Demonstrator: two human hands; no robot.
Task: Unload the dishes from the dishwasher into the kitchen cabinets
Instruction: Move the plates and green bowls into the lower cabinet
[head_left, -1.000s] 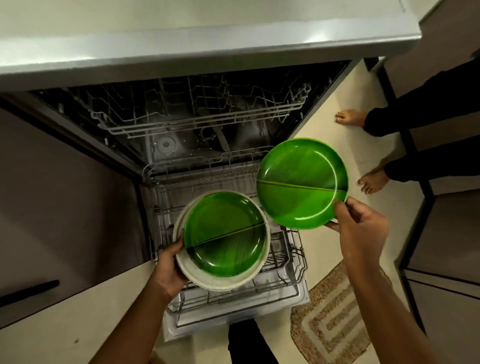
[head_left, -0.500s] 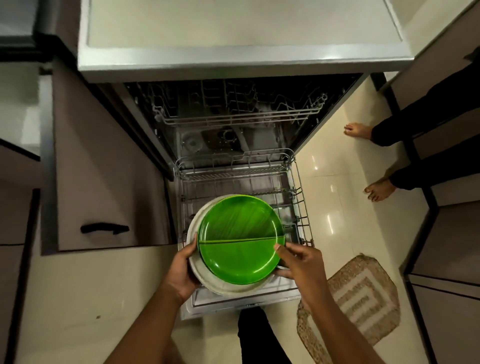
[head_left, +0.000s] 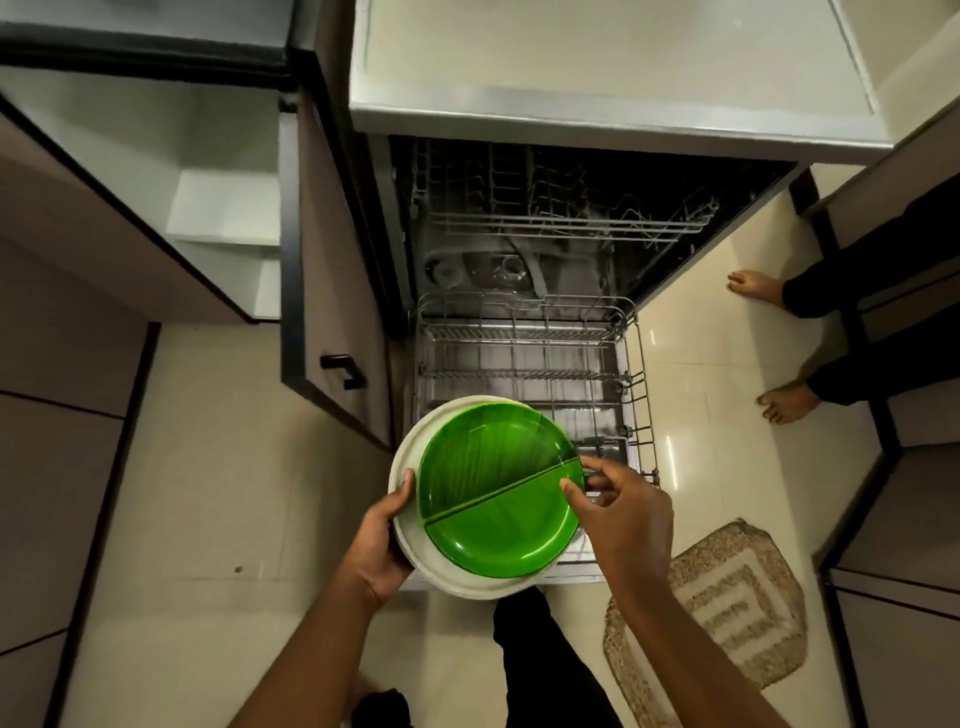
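A stack of plates hangs over the front of the pulled-out lower dishwasher rack (head_left: 636, 384). The stack has a green plate (head_left: 493, 488) with a centre ridge on top and a white plate (head_left: 410, 452) underneath. My left hand (head_left: 382, 540) grips the stack's left edge, thumb on the white rim. My right hand (head_left: 621, 512) holds the green plate's right edge, thumb on top and fingers curled below. The lower rack and the upper rack (head_left: 566, 208) look bare of dishes.
A cabinet (head_left: 223, 218) stands open at the left, with pale shelves inside and its brown door (head_left: 337, 332) swung out beside the dishwasher. Another person's bare feet (head_left: 784, 397) stand at the right. A woven mat (head_left: 727, 603) lies on the tiled floor.
My right hand brought the second green plate down onto the stack in my left hand. The view has swung left, so the open cabinet has come into sight.
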